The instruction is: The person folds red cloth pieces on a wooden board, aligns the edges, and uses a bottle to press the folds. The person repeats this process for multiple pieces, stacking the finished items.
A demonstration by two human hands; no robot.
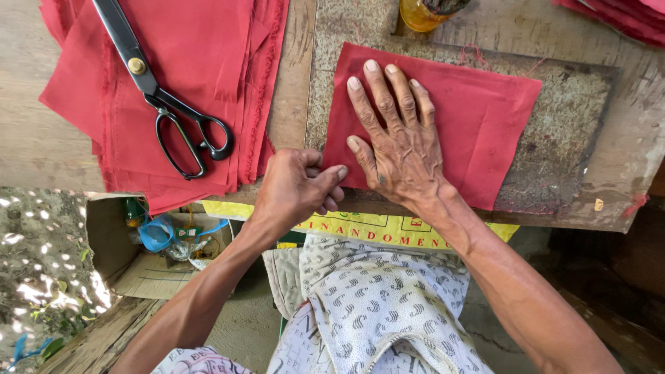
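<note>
A red rectangle of cloth (pixel 478 118) lies on a speckled board (pixel 575 138) on the wooden table. My right hand (pixel 395 138) lies flat on the cloth's left half, fingers spread and pointing away from me. My left hand (pixel 298 187) is closed at the cloth's near left corner, thumb and fingers pinching its edge beside my right thumb.
Black scissors (pixel 166 104) rest on a stack of red cloth pieces (pixel 208 55) at the left. An amber bottle (pixel 422 12) stands at the back edge, more red cloth (pixel 623 17) at the far right. Below the table sits an open cardboard box (pixel 138 256) with odds and ends.
</note>
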